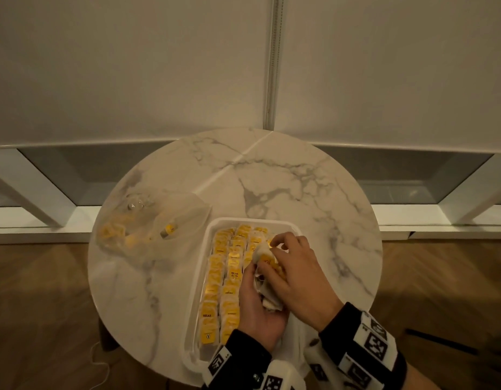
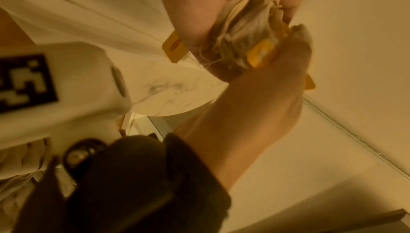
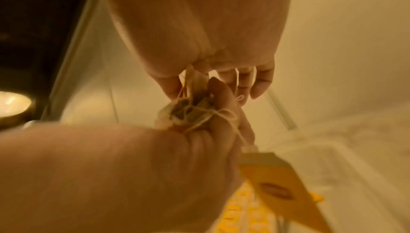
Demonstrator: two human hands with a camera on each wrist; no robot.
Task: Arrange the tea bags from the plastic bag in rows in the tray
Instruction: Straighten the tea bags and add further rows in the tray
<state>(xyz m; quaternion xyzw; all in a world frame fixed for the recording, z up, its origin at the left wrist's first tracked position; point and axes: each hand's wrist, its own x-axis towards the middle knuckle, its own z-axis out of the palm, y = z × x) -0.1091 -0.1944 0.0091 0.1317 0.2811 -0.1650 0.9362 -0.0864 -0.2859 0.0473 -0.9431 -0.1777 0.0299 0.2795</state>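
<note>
I see a round white marble-veined table (image 1: 271, 175). A white rectangular plastic tray (image 1: 200, 273) with rounded corners sits at its near edge; it holds three rows of yellow-tagged tea bags (image 1: 229, 266) — too blurred to count each. Both hands meet over the tray's right side on one crumpled bunch of tea bags (image 1: 264, 261): my left hand (image 1: 257, 311) curls its fingers under it, my right hand (image 1: 294, 274) pinches it from above between thumb and fingertips. Strings and a yellow paper tag (image 3: 277, 184) dangle from the bunch. A clear, crinkled plastic bag (image 1: 148, 220) lies at the table's left edge — more yellow-tagged bags inside.
</note>
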